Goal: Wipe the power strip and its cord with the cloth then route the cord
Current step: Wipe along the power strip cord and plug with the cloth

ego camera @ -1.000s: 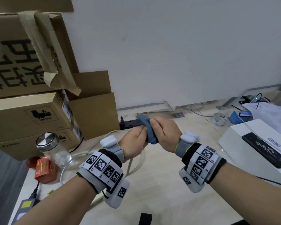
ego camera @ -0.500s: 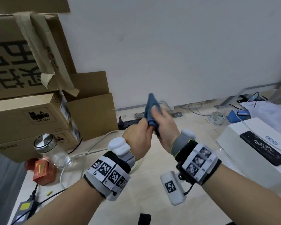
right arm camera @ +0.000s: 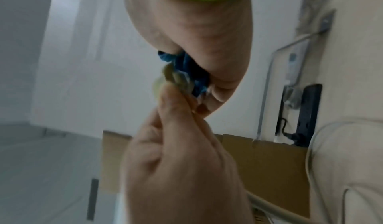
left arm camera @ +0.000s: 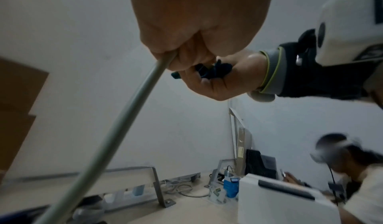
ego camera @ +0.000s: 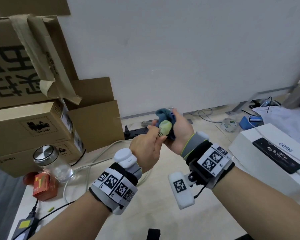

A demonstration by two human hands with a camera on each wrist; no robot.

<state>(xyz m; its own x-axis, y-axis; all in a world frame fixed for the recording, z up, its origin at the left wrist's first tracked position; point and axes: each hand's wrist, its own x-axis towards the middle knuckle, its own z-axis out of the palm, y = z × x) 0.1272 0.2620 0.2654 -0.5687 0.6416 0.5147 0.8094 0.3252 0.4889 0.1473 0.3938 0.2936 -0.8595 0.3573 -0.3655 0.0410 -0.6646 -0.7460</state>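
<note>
Evidently both hands are raised above the desk [ego camera: 163, 213] so the plug end of the cord can be rubbed clean in mid-air. The left hand [ego camera: 145, 151] curls round the pale cord [left arm camera: 128, 109] just below the plug [ego camera: 165, 127], its thumb and fingers pinching there to keep the plug steady. The right hand [ego camera: 177, 134] bunches the blue cloth [ego camera: 163, 115] in its curled fingers and presses it against the plug's far side, so the plug sits wrapped between the 2 hands, which touch each other. I judge this grip lets the cloth twist around the plug while the other hand resists.

From the left fist the cord hangs down and loops across the desk toward the cardboard boxes [ego camera: 29, 127]. A black power strip [ego camera: 139, 132] lies on the desk just beyond the hands, near the wall [ego camera: 180, 49], untouched by either hand. Routing looks not yet begun.
</note>
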